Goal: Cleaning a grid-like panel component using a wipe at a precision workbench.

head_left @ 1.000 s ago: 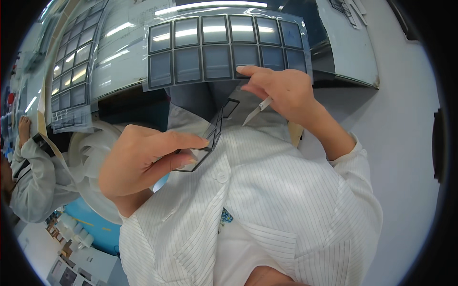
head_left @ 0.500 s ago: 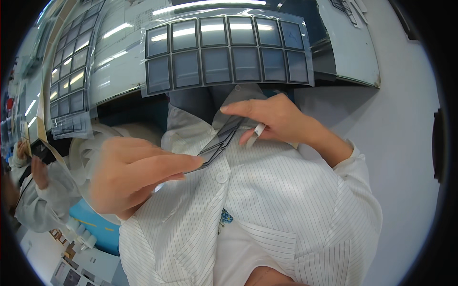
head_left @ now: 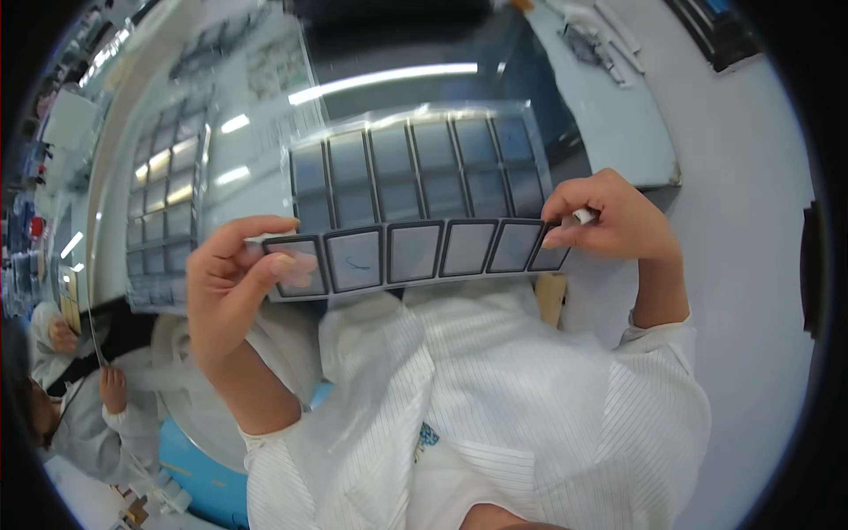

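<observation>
Worktop [head_left: 632,124]: I see it fill the upper part of my view, pale, with a dark glossy stretch that carries a bright streak of light.
Co-worker [head_left: 88,442]: at the far left, in pale clothing, well apart from the pane work.
Large sheet [head_left: 415,168]: two rows of dark-framed panes, lying on the worktop.
Second sheet [head_left: 168,194]: also dark-framed panes, to the left of the large sheet.
Pane row [head_left: 413,252]: six framed panes side by side, tilted toward my camera at the near edge of the large sheet — I cannot tell whether the two are joined.
Left hand [head_left: 225,287]: fingers gripping the left end of the pane row, thumb across the end pane, fingertips showing through it.
Right hand [head_left: 614,216]: fingers pinching the pane row's right end.
White tool [head_left: 585,215]: a short stub shows among the right hand's fingers — the rest is hidden.
Blue mark [head_left: 358,263]: a small squiggle on the second pane from the left.
</observation>
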The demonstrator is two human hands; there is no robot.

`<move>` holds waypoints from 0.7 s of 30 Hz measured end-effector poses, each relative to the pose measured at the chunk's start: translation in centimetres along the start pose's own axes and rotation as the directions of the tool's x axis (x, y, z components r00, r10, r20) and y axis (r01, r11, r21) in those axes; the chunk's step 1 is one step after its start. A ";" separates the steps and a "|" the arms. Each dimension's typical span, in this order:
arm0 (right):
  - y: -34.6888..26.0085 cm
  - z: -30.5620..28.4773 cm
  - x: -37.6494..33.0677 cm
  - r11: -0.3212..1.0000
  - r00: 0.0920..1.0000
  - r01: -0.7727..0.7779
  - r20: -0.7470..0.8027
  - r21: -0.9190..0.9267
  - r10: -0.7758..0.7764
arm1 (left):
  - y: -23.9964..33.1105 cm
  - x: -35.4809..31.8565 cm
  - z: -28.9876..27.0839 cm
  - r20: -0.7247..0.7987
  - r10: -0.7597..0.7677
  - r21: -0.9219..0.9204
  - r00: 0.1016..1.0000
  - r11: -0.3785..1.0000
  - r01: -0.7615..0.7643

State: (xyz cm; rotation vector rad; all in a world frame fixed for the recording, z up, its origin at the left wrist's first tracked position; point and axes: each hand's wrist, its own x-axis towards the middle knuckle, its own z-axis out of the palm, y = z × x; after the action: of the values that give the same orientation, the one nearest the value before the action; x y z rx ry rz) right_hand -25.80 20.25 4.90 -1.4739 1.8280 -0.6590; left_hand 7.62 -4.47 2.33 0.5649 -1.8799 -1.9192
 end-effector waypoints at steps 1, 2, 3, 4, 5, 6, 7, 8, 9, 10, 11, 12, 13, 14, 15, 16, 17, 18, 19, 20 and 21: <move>-0.4 -1.5 1.0 0.999 0.998 -0.039 0.050 -0.010 0.039 | -0.3 0.9 -0.3 0.002 0.042 0.015 0.999 0.999 -0.042; 0.1 -2.7 1.7 0.999 1.000 -0.019 0.018 -0.027 0.019 | -0.7 2.0 -0.5 -0.023 0.015 0.013 1.000 1.000 -0.015; 1.1 -3.7 2.1 0.999 1.000 -0.015 0.015 0.033 0.015 | -0.7 3.0 -0.4 -0.046 -0.010 0.007 0.999 1.000 0.010; 1.9 -4.6 2.7 0.995 1.000 -0.010 0.013 0.095 0.009 | -0.3 4.2 -0.4 -0.035 0.030 0.020 0.999 0.999 -0.029; 2.7 -5.4 3.4 0.984 1.000 -0.006 -0.002 0.179 0.006 | 0.0 5.5 -0.2 -0.056 -0.005 0.059 0.998 0.998 0.008; 3.5 -6.1 4.3 0.986 1.000 0.013 -0.019 0.166 -0.010 | 0.4 6.5 0.0 -0.081 -0.043 0.093 0.996 0.994 0.050; 4.6 -6.9 5.4 0.974 0.996 0.048 -0.084 0.221 -0.030 | 0.6 8.1 0.3 -0.126 -0.031 0.158 0.992 0.986 0.051; 5.2 -7.8 6.7 0.957 0.989 0.083 -0.139 0.278 -0.046 | 1.0 9.8 0.3 -0.138 -0.009 0.177 0.990 0.984 0.033; 5.3 -8.7 7.8 0.967 0.975 0.075 -0.221 0.244 -0.020 | 1.4 11.8 0.0 -0.151 0.033 0.200 0.988 0.980 -0.002; 5.2 -9.7 9.6 0.975 0.956 0.067 -0.293 0.213 -0.001 | 1.4 14.1 -0.7 -0.174 0.071 0.221 0.982 0.975 -0.032; 5.1 -10.8 11.5 0.975 0.927 0.099 -0.374 0.197 -0.019 | 1.2 16.3 -2.1 -0.181 0.145 0.244 0.973 0.965 -0.098; 5.4 -11.9 13.9 0.976 0.890 0.126 -0.454 0.179 -0.032 | 1.0 18.9 -3.5 -0.180 0.217 0.265 0.959 0.950 -0.165; 6.4 -13.2 16.6 0.965 0.862 0.176 -0.505 0.195 -0.055 | 1.7 21.2 -4.2 -0.225 0.249 0.282 0.942 0.942 -0.182; 6.9 -14.5 18.9 0.953 0.827 0.219 -0.558 0.207 -0.069 | 2.3 23.6 -4.7 -0.262 0.280 0.295 0.924 0.934 -0.200; 6.0 -15.5 20.7 0.967 0.792 0.204 -0.607 0.151 -0.072 | 2.9 25.7 -5.9 -0.297 0.258 0.297 0.919 0.940 -0.167; 5.2 -16.5 22.2 0.979 0.752 0.180 -0.656 0.099 -0.072 | 3.7 27.6 -6.8 -0.329 0.232 0.296 0.915 0.946 -0.134; 5.4 -18.3 23.6 0.978 0.748 0.184 -0.660 0.102 -0.072 | 4.8 29.4 -6.7 -0.365 0.256 0.402 0.895 0.910 -0.096; 6.2 -20.2 24.7 0.987 0.672 0.038 -0.726 -0.159 -0.143 | 5.7 31.0 -6.1 -0.387 0.280 0.504 0.878 0.862 -0.053; 6.5 -20.5 25.8 0.909 0.622 -0.124 -0.745 -0.398 -0.242 | 5.6 32.2 -6.5 -0.396 0.271 0.503 0.877 0.863 -0.040; 5.1 -19.5 26.4 0.908 0.648 -0.100 -0.720 -0.406 -0.250 | 4.3 32.6 -7.8 -0.384 0.632 0.822 0.673 0.566 -0.062; 3.2 -18.7 25.9 0.900 0.634 -0.051 -0.711 -0.433 -0.306 | 2.8 32.4 -8.6 -0.172 0.880 0.985 0.443 0.167 0.051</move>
State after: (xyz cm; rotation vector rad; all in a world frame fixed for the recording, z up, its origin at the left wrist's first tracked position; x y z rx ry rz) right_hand -45.34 -4.88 9.29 -1.7728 2.6689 -1.1631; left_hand -14.94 -29.31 4.62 0.7384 -1.9118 0.2012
